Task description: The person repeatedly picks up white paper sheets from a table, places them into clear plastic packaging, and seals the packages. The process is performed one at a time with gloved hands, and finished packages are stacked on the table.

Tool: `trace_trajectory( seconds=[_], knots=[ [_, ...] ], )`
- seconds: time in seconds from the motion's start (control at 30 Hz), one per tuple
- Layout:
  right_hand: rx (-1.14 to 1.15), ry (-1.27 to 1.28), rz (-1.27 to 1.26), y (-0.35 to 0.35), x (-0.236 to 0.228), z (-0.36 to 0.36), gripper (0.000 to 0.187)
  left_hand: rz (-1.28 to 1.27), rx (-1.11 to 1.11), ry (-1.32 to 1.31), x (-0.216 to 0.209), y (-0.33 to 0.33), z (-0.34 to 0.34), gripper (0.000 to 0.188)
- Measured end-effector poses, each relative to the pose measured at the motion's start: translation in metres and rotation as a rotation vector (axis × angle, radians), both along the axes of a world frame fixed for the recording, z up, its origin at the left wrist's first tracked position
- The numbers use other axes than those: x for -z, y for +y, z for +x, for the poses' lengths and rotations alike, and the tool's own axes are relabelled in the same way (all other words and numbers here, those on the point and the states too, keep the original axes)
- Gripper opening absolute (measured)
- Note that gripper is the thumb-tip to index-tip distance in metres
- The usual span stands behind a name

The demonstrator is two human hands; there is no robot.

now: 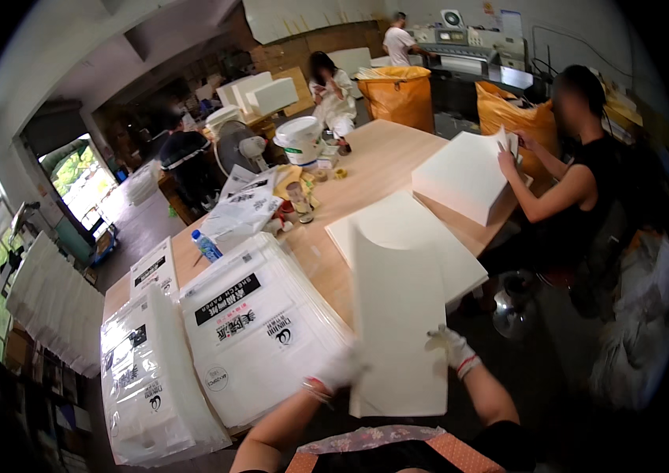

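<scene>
A tall piece of white paper (400, 331), one sheet or a few together, stands tilted in front of me, its upper part bending over a flat stack of white paper (452, 260) on the table. My right hand (456, 351), in a white glove, is closed on its right edge. At the left edge is my left hand (337, 367), also gloved; its fingers are smeared by motion, so their grip is unclear. Just left of that hand lies a pile of printed clear plastic bags (263, 315). Another bag pile (153, 386) overhangs the table's near left edge.
A co-worker (579, 158) at the right handles a thick paper stack (464, 177). On the wooden table (397, 146) stand a water bottle (206, 246), a glass jar (300, 202) and a white bucket (300, 140). Beyond are a fan (238, 150) and orange sacks (397, 98).
</scene>
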State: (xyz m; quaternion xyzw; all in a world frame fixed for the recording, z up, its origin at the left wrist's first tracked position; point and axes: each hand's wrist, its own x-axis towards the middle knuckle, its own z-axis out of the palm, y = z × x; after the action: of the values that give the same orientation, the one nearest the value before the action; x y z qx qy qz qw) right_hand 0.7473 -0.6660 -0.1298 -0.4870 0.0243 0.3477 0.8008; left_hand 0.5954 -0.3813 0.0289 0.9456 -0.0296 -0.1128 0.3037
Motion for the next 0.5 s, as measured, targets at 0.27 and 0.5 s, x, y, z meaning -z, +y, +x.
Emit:
trace_trajectory(
  seconds=[0.27,0.5],
  knots=[
    [0.272,-0.669,-0.859,0.073,-0.038,-0.074,0.022,-0.396,0.024,0.391,-0.021,-0.045,-0.020,0.080],
    [0.167,-0.782,-0.550,0.059,-0.111,-0.104,0.011,0.590,-0.797,-0.185,0.070,0.160,-0.169,0.025]
  ],
)
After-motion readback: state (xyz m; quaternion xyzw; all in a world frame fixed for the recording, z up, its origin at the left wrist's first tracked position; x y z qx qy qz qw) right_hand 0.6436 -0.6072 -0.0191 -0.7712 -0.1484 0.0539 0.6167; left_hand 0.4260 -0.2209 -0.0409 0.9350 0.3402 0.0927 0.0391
